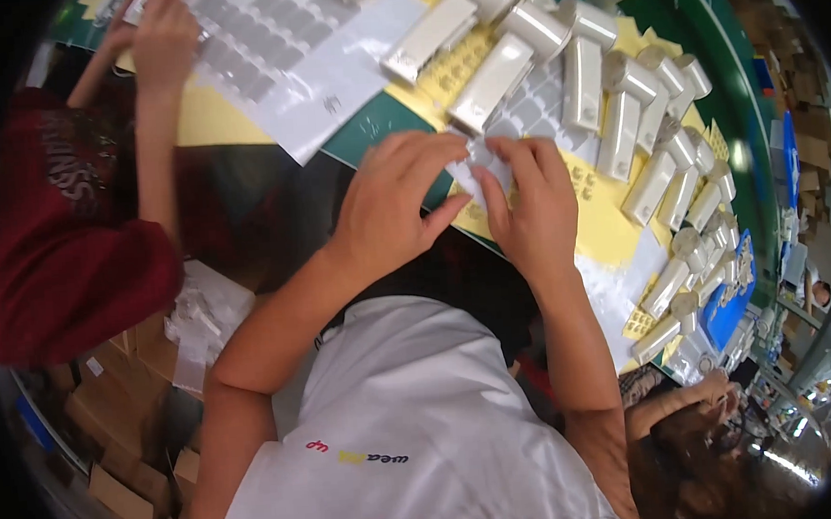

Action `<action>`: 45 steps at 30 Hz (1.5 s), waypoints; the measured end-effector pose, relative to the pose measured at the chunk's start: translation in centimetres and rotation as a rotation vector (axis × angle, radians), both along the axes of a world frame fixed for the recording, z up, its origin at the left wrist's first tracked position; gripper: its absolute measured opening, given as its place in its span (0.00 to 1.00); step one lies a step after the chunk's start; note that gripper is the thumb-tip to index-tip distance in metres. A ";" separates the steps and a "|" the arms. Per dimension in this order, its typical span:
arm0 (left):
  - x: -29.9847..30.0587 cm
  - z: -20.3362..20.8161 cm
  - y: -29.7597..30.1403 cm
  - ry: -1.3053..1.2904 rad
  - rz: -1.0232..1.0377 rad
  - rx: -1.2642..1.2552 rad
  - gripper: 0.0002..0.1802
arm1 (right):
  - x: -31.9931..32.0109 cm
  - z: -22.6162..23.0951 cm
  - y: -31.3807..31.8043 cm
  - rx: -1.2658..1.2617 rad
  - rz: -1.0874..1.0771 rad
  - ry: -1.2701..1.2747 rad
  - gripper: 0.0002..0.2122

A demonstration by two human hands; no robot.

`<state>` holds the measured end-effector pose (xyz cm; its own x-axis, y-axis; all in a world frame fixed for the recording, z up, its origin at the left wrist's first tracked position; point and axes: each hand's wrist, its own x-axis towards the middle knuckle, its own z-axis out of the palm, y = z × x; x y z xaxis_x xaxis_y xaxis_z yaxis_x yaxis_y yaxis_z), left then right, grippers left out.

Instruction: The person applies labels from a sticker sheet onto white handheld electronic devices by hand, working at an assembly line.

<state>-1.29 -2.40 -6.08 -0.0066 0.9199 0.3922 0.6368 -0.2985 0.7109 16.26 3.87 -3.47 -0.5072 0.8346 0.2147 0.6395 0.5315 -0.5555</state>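
Observation:
Both hands are close together at the near edge of the green worktable. My left hand (pixel 395 202) is curled, with thumb and fingers bent toward a small whitish piece (pixel 464 173). My right hand (pixel 536 203) faces it in a pinch on the other side, so the piece sits between the fingertips. Its exact kind is too small and blurred to tell. Just beyond the fingers lies a white L-shaped housing with a round end (pixel 492 82). Under the hands are a sheet with grey oval labels (pixel 541 100) and yellow sheets with small dark marks (pixel 595 201).
Several more white housings (pixel 622 133) stand in rows along the right of the table. A blue tray (pixel 730 293) with small parts is at the far right. To the left, a person in a dark red shirt (pixel 80 223) works at another label sheet (pixel 339 93). Cardboard boxes (pixel 125 496) are at lower left.

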 end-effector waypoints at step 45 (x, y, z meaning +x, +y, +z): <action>3.4 11.1 15.3 -0.836 -0.353 0.216 0.26 | 11.6 4.0 -1.1 -0.437 -0.202 0.928 0.06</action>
<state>2.12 12.89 5.01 -0.0977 0.8298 0.5494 -0.2099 -0.5568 0.8037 27.91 2.82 0.57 -0.1398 0.9843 0.1079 -0.0817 0.0971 -0.9919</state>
